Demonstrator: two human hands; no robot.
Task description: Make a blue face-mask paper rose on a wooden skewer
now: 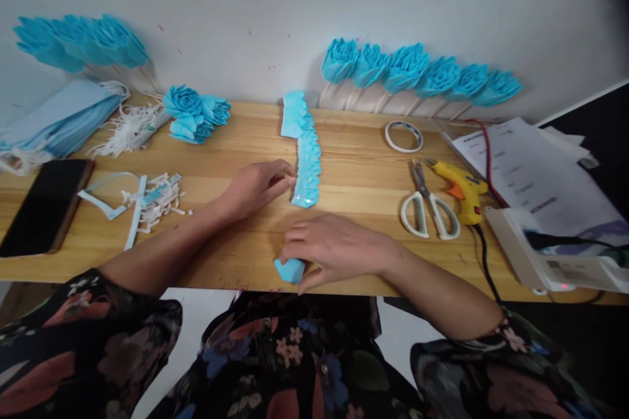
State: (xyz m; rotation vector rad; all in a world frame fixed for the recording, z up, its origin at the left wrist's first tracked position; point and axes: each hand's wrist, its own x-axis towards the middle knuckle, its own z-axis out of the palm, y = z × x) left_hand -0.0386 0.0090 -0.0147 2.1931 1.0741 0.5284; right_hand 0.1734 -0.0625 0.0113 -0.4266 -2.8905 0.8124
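Blue petal strip (303, 150): folded pieces lapped in a row running near-to-far at mid surface, near end shiny, looks taped so the pieces stay lined up.
Left hand (258, 186): fingertips pinched on the strip's near left edge, steadying it.
Right hand (339, 249): fingers curled down over a small blue folded piece (289, 270) at the near edge, pressing it flat on the wooden surface (354, 190).
Tools: scissors (428, 204), yellow glue gun (462, 188), tape roll (403, 136), all right of the strip, within reach.
Finished roses (417, 69): on sticks, leaned against the far wall.
Scraps (152, 200): white trimmings piled left, out of the way.
Phone (44, 203): far left, face up.
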